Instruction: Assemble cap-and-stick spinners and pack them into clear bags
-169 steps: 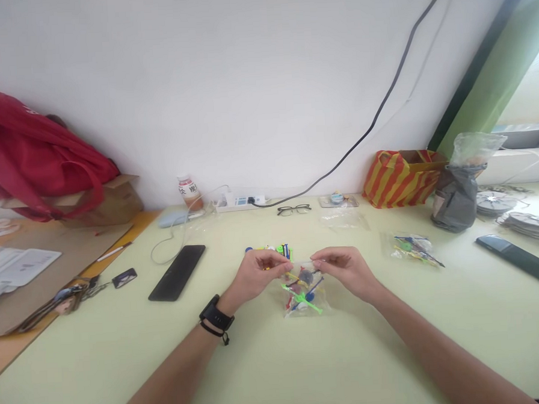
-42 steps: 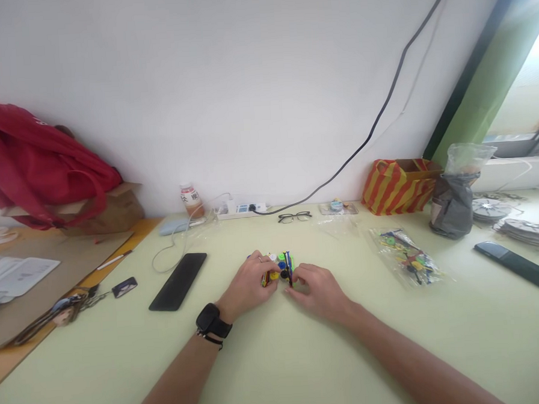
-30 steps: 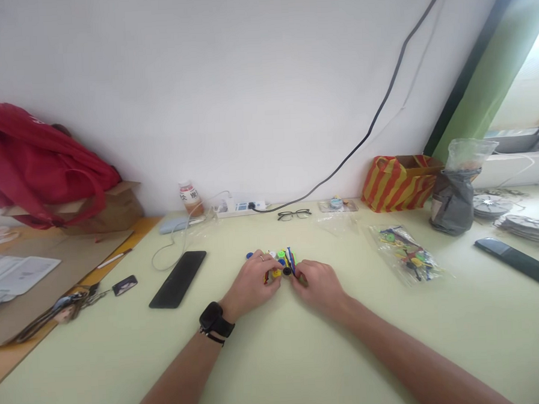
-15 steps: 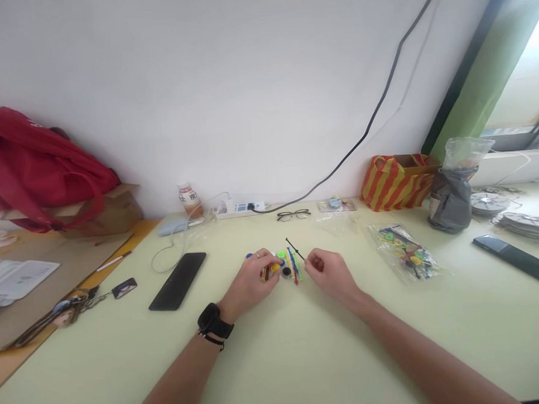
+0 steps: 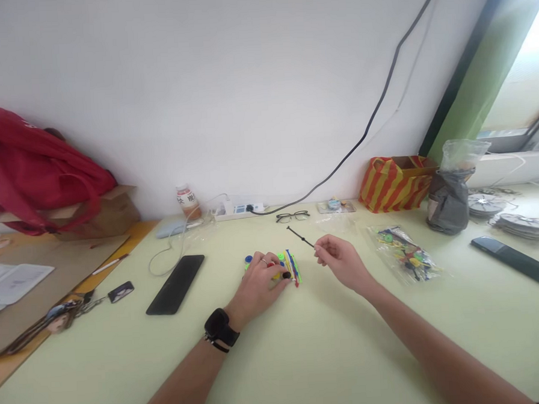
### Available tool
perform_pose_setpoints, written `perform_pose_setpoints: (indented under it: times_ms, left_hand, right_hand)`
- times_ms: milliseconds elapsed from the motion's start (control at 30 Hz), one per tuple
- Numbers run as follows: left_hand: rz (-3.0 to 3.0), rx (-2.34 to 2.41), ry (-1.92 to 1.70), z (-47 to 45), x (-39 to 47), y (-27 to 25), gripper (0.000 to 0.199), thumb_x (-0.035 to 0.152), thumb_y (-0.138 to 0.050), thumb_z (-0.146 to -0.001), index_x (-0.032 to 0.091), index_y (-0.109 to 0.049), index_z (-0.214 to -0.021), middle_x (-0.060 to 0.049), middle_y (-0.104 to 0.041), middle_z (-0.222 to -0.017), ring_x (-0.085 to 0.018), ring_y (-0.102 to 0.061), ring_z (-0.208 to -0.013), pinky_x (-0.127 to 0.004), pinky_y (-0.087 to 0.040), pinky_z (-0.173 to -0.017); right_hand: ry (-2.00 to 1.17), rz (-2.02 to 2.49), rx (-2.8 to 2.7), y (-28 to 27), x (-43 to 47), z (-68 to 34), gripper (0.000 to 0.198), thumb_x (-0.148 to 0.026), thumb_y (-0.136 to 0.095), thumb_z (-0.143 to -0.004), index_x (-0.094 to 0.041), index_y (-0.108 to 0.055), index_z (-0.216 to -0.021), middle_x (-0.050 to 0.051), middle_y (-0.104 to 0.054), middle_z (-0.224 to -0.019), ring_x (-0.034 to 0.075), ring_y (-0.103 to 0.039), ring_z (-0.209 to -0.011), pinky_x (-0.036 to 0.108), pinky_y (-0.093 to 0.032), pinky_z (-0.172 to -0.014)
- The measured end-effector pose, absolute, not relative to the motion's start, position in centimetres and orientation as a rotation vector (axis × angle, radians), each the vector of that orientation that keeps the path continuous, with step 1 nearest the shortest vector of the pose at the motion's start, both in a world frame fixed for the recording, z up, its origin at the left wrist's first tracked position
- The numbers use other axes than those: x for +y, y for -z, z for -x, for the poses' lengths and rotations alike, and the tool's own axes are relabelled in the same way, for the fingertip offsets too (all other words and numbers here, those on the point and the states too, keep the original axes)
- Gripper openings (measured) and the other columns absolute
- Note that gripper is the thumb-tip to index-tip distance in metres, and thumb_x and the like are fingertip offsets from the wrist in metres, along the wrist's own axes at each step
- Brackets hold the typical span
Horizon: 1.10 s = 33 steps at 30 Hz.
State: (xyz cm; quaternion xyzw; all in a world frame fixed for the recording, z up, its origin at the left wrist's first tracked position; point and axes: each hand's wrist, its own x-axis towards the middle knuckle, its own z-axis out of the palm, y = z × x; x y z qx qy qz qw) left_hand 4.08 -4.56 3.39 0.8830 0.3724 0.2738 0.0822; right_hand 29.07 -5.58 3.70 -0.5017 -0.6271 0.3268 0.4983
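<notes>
My right hand [image 5: 341, 263] pinches one end of a thin black plastic rod [image 5: 301, 236] with small knobs along it, held up and pointing to the far left. My left hand [image 5: 261, 281], with a ring and a black watch, is closed over the small coloured plastic pieces, its thumb and fingertip at a small black round piece [image 5: 286, 275]. Beside that lies a row of blue, yellow, green and red plastic sticks [image 5: 293, 267]. A blue round piece [image 5: 248, 260] and a green round piece [image 5: 280, 256] show past my fingers; other pieces are partly hidden beneath the hand.
A clear bag of coloured plastic parts [image 5: 405, 254] lies right of my right hand. A black phone [image 5: 176, 285] is at the left, another dark phone [image 5: 519, 261] far right. Eyeglasses [image 5: 292, 216], a power strip [image 5: 238, 211] and a striped bag [image 5: 392, 183] stand along the wall.
My right hand has moved right and slightly up with the black rod, which tilts flatter. My left hand has shifted right, its fingertips now at the black round piece.
</notes>
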Motion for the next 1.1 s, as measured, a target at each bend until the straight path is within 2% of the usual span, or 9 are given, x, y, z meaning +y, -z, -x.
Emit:
perform_pose_setpoints:
  times_ms: [200, 367, 500, 600, 733, 867, 1100]
  left_hand:
    - [-2.413, 1.044, -1.071, -4.2, -5.0, -4.2, 0.013, 0.028, -0.068, -0.094, 0.024, -0.073, -0.106, -0.007, -0.071, -0.112, -0.026, -0.058, -0.110, -0.041, -0.050, -0.097]
    - [-1.977, 0.976, -1.110, -5.3, -5.7, -3.6, 0.013, 0.031, -0.068, -0.095, 0.021, -0.066, -0.103, -0.004, -0.071, -0.096, -0.019, -0.067, -0.087, -0.033, -0.054, -0.082]
    - [-1.609, 0.830, -1.095, -6.3, -5.8, -2.5, 0.022, 0.029, -0.076, -0.088, 0.020, -0.060, -0.100, -0.003, -0.069, -0.094, -0.018, -0.073, -0.083, -0.033, -0.058, -0.082]
    - [-1.540, 0.828, -1.075, -6.6, -5.5, -1.8, 0.028, 0.026, -0.079, -0.085, 0.019, -0.064, -0.107, -0.004, -0.071, -0.092, -0.018, -0.074, -0.082, -0.033, -0.059, -0.082]
    - [-1.514, 0.847, -1.064, -6.6, -5.3, -1.6, 0.028, 0.028, -0.081, -0.083, 0.016, -0.072, -0.107, -0.007, -0.074, -0.092, -0.019, -0.073, -0.083, -0.033, -0.060, -0.082]
    - [-1.543, 0.832, -1.012, -6.6, -5.7, -2.0, 0.038, 0.030, -0.086, -0.079, 0.016, -0.075, -0.113, -0.010, -0.077, -0.103, -0.022, -0.074, -0.091, -0.037, -0.062, -0.088]
    - [-1.582, 0.846, -1.009, -6.9, -6.1, -2.2, 0.032, 0.033, -0.081, -0.085, 0.016, -0.079, -0.112, -0.011, -0.079, -0.109, -0.025, -0.075, -0.100, -0.040, -0.062, -0.095]
  right_hand:
    - [-1.023, 1.179, -1.420, -4.1, -7.2, -31.2, 0.035, -0.056, -0.065, -0.092, -0.022, -0.060, -0.089, 0.000, -0.060, -0.076, 0.015, -0.057, -0.068, 0.031, -0.048, -0.066]
    - [-1.206, 1.076, -1.360, -4.0, -8.9, -30.1, 0.036, -0.056, -0.066, -0.093, -0.022, -0.060, -0.090, 0.003, -0.066, -0.084, 0.017, -0.061, -0.075, 0.034, -0.051, -0.073]
    - [-1.223, 1.015, -1.420, -4.6, -9.5, -29.2, 0.033, -0.054, -0.067, -0.094, -0.022, -0.061, -0.090, 0.003, -0.065, -0.080, 0.017, -0.061, -0.073, 0.034, -0.052, -0.072]
    - [-1.203, 1.031, -1.442, -4.7, -9.5, -29.1, 0.034, -0.055, -0.067, -0.094, -0.021, -0.061, -0.090, 0.002, -0.065, -0.079, 0.017, -0.061, -0.071, 0.033, -0.051, -0.070]
    - [-1.179, 1.051, -1.461, -4.3, -9.3, -29.2, 0.034, -0.054, -0.066, -0.094, -0.021, -0.061, -0.091, 0.002, -0.065, -0.078, 0.016, -0.061, -0.071, 0.032, -0.051, -0.069]
    - [-1.147, 1.047, -1.519, -3.8, -9.3, -29.0, 0.031, -0.052, -0.065, -0.096, -0.021, -0.061, -0.092, 0.000, -0.062, -0.074, 0.016, -0.060, -0.070, 0.031, -0.050, -0.067]
    - [-1.071, 1.078, -1.601, -3.8, -9.7, -28.6, 0.026, -0.048, -0.061, -0.098, -0.022, -0.061, -0.094, 0.000, -0.061, -0.079, 0.016, -0.058, -0.073, 0.031, -0.050, -0.071]
